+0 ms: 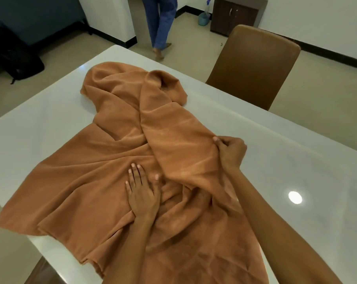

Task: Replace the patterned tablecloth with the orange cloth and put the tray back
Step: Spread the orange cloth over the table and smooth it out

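orange cloth (116, 160) lies rumpled on the white desk (286, 160); my left grip (141, 191) presses it flat-fingered, my right grip (229, 149) pinches a fold. brown chair (255, 66) beyond my right grip.

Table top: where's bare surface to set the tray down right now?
Bare white table lies right of the orange cloth, from the right hand out to the brown chair. A second patch lies left of the cloth's far bunch, up to the far corner. The middle and near edge are crowded: bunched cloth, with the left hand pressing flat on it.
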The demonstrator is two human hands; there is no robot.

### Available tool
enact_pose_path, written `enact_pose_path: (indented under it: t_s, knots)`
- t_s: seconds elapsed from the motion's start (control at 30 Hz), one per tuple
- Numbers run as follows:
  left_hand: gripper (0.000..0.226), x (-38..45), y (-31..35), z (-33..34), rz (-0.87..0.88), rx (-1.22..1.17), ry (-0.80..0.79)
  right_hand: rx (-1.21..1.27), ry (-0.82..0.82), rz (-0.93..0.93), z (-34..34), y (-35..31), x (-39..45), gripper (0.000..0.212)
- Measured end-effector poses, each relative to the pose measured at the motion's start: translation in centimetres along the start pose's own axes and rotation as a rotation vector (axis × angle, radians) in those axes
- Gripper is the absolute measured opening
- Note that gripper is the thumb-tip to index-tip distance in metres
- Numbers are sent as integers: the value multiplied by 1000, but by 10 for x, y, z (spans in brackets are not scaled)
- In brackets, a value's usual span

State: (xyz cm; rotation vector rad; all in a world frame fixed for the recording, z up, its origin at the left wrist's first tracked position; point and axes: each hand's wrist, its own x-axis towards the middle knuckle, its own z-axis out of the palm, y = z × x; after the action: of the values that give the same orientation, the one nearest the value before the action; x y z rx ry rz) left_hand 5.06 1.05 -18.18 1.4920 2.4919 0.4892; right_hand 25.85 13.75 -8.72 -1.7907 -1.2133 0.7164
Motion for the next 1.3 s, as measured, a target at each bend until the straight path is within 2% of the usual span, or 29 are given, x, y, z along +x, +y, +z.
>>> enact_pose_path:
  t_s: [0.13,0.23,0.3,0.4,0.57,0.7,0.8,0.83,0.9,0.93,0.97,1.0,1.03,1.07,1.17,1.23,1.3]
  knots:
    - [74,-15,15,-15,192,-68,3,-95,-14,-90,-11,-4,6,14]
    - [69,35,25,-22,188,-37,88,-130,-77,-156,-14,2,-3,13]
    - [67,79,28,-21,145,-11,23,-146,-96,-166,-16,8,-5,13]
    - [62,110,22,-5,133,56,-169,-136,-90,-148,-21,15,7,13]
    - [60,117,8,0,199,75,-124,-118,9,-143,-40,14,40,12]
    - [60,128,-11,-7,199,115,-120,-75,272,-156,-79,12,60,14]
    - [58,140,-31,-13,189,153,-111,-48,433,-234,-115,5,55,25]
    - [58,144,-35,-14,183,163,-113,-83,422,-286,-112,10,46,30]
    - [58,154,-38,-15,172,184,-135,-453,449,-153,-92,24,17,25]
    - [59,157,-36,-17,149,186,-165,-617,344,-121,-84,35,-1,18]
    - [61,157,-29,-20,112,174,-201,-683,69,-317,-82,55,-16,15]
    - [62,154,-19,-22,76,144,-224,-579,-200,-525,-86,73,-32,16]
    - [64,147,-5,-24,59,100,-215,-464,-342,-594,-95,83,-44,18]
    - [65,137,13,-25,74,55,-171,-385,-343,-560,-105,86,-47,22]
    - [64,101,65,-16,252,-15,-27,-366,46,-367,-114,81,-30,22]
    - [63,87,90,1,337,-7,-53,-361,65,-149,-109,79,1,31]
    - [60,85,106,19,351,20,-97,-383,-61,126,-109,76,29,55]
